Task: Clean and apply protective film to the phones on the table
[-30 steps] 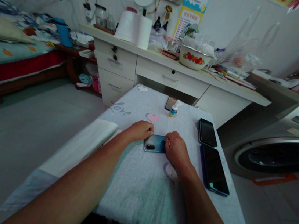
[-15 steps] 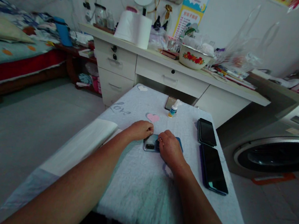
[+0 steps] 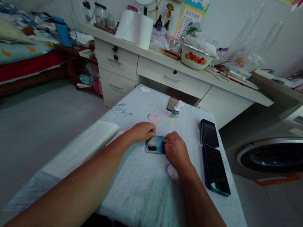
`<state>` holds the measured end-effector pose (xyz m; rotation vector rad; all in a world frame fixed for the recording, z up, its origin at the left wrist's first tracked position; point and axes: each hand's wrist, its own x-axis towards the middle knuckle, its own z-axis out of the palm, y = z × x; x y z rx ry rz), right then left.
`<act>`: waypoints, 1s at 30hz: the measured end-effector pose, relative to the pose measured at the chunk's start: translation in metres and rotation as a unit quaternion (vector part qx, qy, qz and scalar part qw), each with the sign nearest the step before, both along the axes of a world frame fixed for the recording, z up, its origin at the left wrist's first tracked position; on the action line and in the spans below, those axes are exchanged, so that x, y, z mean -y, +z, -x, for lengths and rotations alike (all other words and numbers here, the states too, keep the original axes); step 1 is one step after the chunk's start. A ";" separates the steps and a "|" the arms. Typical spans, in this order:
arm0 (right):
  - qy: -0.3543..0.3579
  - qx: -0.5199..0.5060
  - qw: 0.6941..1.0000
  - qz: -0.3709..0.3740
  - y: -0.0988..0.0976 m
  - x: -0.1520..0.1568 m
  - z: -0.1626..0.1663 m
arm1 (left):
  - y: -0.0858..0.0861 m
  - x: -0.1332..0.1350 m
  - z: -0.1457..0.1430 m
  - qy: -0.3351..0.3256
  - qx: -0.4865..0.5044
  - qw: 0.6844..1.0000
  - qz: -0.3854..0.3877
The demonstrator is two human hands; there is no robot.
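A blue phone lies back side up on the cloth-covered table, its dark camera block towards the left. My left hand is closed at the phone's upper left corner; whatever its fingers pinch is too small to make out. Over the phone's right part rests my right hand, fingers curled together and hiding that end. Whether it grips anything is hidden. Beyond the hands a small white spray bottle with a blue and yellow label stands upright, close to another phone.
Two dark-screened phones, one smaller and one larger, lie along the table's right side. Folded white cloth covers the left edge. Behind stands a white desk with a flowered bowl; a washing machine is at right.
My right hand has slid a little to the right along the phone, uncovering more of its blue back. My left hand has stayed in place.
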<state>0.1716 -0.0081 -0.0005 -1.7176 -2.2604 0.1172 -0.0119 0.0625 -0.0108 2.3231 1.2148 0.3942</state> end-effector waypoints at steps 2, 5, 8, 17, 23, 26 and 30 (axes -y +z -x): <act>-0.010 0.003 1.000 -0.001 0.000 0.000 -0.002 | 0.000 0.000 0.000 -0.001 0.002 1.000 -0.001; -0.028 0.008 1.000 -0.002 0.000 -0.001 -0.007 | 0.000 0.000 0.000 0.000 0.006 1.000 0.002; -0.050 0.011 0.999 -0.011 -0.001 -0.003 -0.013 | 0.000 0.000 0.000 0.000 0.009 1.000 0.006; -0.118 0.030 0.992 -0.027 -0.003 -0.008 -0.030 | -0.001 -0.001 0.000 -0.003 0.008 1.000 0.010; -0.162 0.044 0.986 -0.022 -0.003 -0.011 -0.039 | -0.001 -0.001 0.000 -0.006 0.008 1.000 0.001; -0.185 0.051 0.981 -0.018 -0.004 -0.012 -0.043 | -0.001 -0.001 0.001 -0.005 0.006 1.000 0.003; -0.207 0.063 0.976 -0.013 -0.002 -0.012 -0.045 | -0.001 0.000 0.001 -0.005 0.004 1.000 0.003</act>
